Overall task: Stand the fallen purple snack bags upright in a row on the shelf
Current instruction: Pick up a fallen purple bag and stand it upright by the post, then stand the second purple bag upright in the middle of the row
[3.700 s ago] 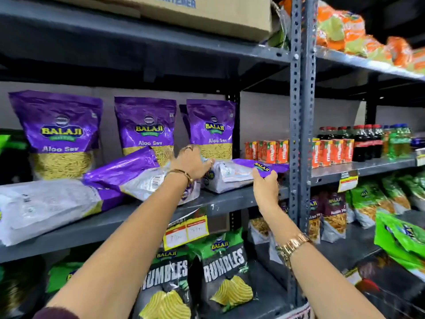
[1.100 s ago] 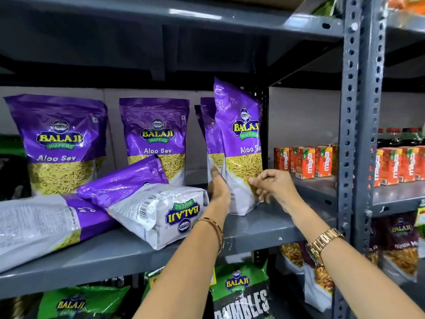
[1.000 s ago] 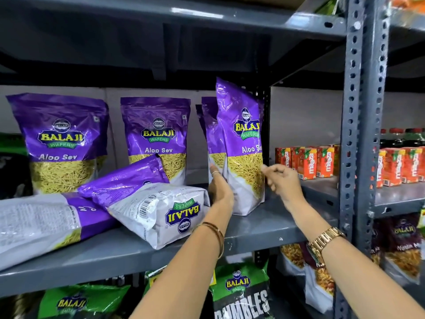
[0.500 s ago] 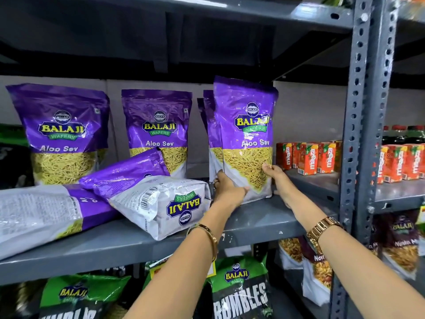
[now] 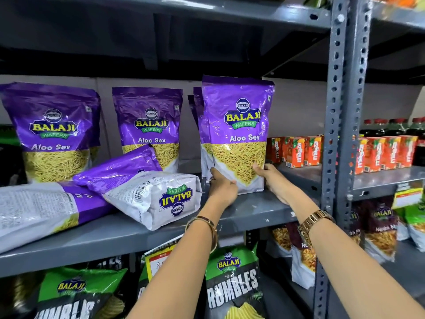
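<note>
Reference landmark: the grey upright post of the shelf. Farthest left of the post, one fallen purple bag lies flat along the shelf front, with an upright bag behind it. Nearer the post, a second fallen bag lies tilted, base toward the front, resting partly on the first; another upright bag stands behind it. Just left of the post, the front-facing bag stands upright, touching further bags behind it. The left hand grips its lower left corner; the right hand grips its lower right corner, so both hands are closed on this one bag. To finish this step well, press the base flat on the shelf, square the label to the front, align it with the two upright bags, and release both corners together only when the bag does not lean. Two fallen bags remain to be stood.
</note>
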